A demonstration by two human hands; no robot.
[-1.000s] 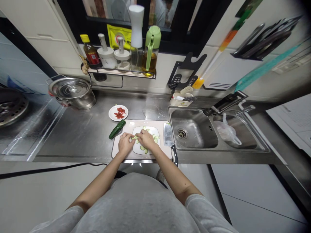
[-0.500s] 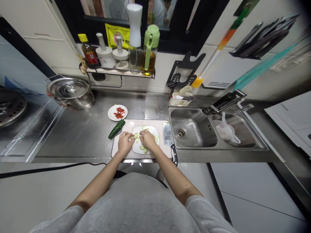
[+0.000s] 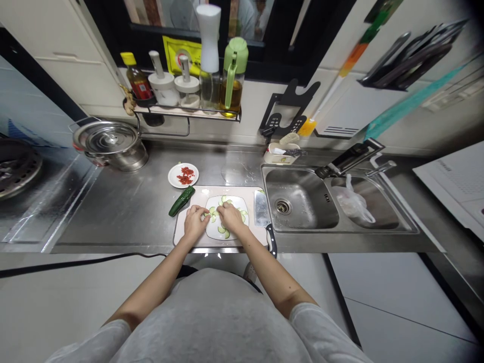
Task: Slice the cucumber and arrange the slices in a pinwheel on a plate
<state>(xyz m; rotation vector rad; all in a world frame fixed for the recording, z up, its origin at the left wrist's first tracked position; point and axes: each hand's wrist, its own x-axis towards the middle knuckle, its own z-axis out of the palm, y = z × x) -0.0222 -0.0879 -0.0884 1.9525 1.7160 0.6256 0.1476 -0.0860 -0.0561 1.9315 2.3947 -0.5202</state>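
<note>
A white squarish plate [image 3: 216,236] rests on a pale cutting board [image 3: 184,241], with thin cucumber slices [image 3: 223,232] arranged on it in small fans. At the plate's left side, my left hand [image 3: 194,223] is closed, fingertips pinched at a slice in the left cluster. Across from it, my right hand [image 3: 231,220] bends over the plate, its fingers together at the same cluster and partly hiding the slices. A cleaver [image 3: 260,209] with a black handle lies on the board's right side. Beside the upper left corner is a dark green cucumber piece [image 3: 182,200].
A small white plate [image 3: 173,176] of chopped red pieces stands behind the board. To the right is a double sink [image 3: 302,201] with a plastic bag [image 3: 353,201]. A lidded steel pot [image 3: 124,151] stands left, and a condiment rack [image 3: 181,112] hangs above the counter.
My hands stay almost in place over the plate, with only slight finger movement at the left cluster of slices. Nothing else has visibly moved.
</note>
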